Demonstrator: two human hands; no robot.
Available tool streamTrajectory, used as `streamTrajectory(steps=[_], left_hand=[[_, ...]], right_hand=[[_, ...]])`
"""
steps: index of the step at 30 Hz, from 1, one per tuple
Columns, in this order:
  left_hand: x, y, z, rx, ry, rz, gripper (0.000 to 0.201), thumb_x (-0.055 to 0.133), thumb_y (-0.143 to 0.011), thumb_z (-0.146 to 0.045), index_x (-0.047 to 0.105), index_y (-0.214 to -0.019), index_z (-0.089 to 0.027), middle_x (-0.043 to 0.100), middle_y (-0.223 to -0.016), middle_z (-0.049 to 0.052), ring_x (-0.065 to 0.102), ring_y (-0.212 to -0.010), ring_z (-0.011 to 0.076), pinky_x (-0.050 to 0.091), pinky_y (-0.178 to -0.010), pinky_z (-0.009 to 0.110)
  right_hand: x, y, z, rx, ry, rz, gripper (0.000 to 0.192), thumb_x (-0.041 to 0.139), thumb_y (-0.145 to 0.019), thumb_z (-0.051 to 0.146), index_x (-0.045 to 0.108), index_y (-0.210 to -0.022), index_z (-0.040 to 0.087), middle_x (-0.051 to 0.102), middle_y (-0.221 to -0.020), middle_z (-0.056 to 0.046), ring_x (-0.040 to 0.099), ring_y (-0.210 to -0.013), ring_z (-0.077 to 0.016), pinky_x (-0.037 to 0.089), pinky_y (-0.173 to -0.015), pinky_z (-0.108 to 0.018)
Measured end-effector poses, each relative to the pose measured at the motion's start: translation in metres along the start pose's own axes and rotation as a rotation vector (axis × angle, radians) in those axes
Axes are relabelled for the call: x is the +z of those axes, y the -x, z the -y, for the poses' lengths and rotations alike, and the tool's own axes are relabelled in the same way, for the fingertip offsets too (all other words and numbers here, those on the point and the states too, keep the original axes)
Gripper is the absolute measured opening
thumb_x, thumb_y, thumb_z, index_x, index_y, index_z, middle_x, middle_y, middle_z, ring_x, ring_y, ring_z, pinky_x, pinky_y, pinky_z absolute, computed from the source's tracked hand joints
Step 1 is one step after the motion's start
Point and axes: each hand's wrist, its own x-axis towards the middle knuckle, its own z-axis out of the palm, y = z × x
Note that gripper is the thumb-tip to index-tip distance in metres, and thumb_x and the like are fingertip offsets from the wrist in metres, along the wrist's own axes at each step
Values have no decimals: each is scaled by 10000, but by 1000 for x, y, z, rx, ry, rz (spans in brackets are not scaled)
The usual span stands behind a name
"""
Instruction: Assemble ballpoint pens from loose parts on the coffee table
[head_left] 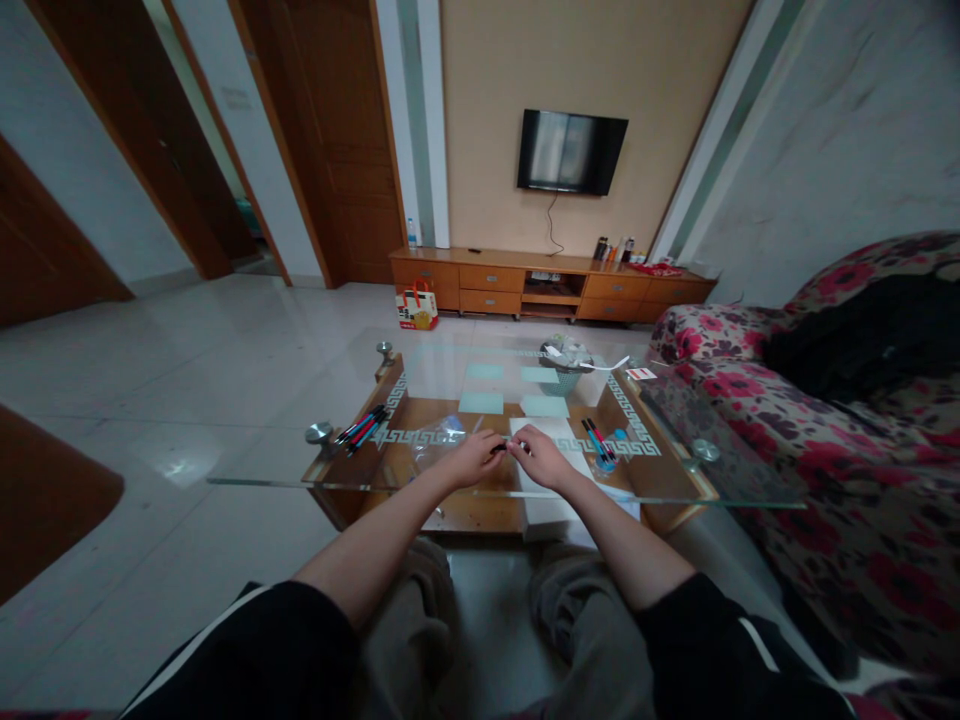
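Observation:
My left hand (474,458) and my right hand (537,455) meet over the near middle of the glass coffee table (300,482). Between their fingertips is a small dark object (499,447), probably a pen, gripped from both sides. A white sheet or pad (551,430) lies under my right hand. A bunch of red, blue and black pens (361,427) rests to the left. A few more pens (599,441) lie on the right beside a small blue object (619,435).
A small basket (564,378) with white items stands at the table's far side. A floral sofa (862,440) runs along the right with a dark garment (862,335) on it. A wooden TV cabinet (551,285) and wall television (571,151) are at the back; tiled floor lies left.

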Motion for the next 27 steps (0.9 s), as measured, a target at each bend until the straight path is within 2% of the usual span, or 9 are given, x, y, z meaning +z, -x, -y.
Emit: streamTrajectory(steps=[4, 10, 14, 17, 20, 23, 27], left_hand=[[-1, -1, -2, -14, -3, 12, 164, 471, -951, -236, 618, -953, -163, 593, -875, 54, 567, -790, 169, 457, -749, 286], [-3, 2, -2, -70, -43, 15, 222, 429, -988, -281, 590, -1103, -181, 657, -996, 73, 619, -875, 190, 470, -786, 306], [-3, 5, 3, -151, -164, 56, 232, 434, -985, -296, 632, -1040, -187, 691, -952, 81, 646, -831, 208, 469, -762, 316], [-3, 4, 5, -141, -223, 30, 220, 471, -967, -297, 667, -982, -199, 707, -939, 86, 654, -830, 215, 462, -767, 315], [-4, 3, 5, -137, -230, -15, 211, 498, -948, -291, 692, -928, -210, 715, -912, 87, 654, -805, 214, 451, -752, 309], [-5, 3, 4, -162, -210, -47, 213, 508, -939, -305, 702, -903, -223, 715, -871, 77, 647, -775, 207, 446, -733, 299], [-5, 4, 3, -201, -209, -62, 207, 502, -945, -330, 685, -955, -234, 714, -883, 68, 641, -779, 205, 455, -732, 291]], right_hand=[[1, -2, -1, -7, 29, 19, 365, 431, -1015, 347, 614, -746, 180, 584, -791, -39, 538, -773, -169, 392, -755, -280], [-3, -2, -4, 25, 55, -72, 309, 429, -1010, 355, 614, -827, 188, 624, -818, -34, 556, -775, -168, 377, -730, -268], [-6, -1, -8, 95, 46, -134, 364, 419, -1003, 374, 603, -752, 184, 630, -753, -29, 561, -724, -163, 378, -684, -258], [-5, -1, -8, 186, -47, -110, 404, 405, -997, 389, 626, -730, 181, 632, -666, -19, 574, -652, -157, 386, -632, -250], [-2, -2, -7, 277, -161, -72, 444, 396, -993, 411, 659, -725, 175, 643, -616, -16, 592, -592, -150, 402, -598, -245], [0, -3, -5, 301, -229, -58, 476, 402, -984, 441, 667, -691, 175, 661, -609, -22, 607, -566, -147, 420, -587, -246], [2, -5, -7, 326, -228, -124, 503, 401, -970, 480, 662, -659, 183, 667, -600, -25, 616, -559, -157, 435, -592, -255]])
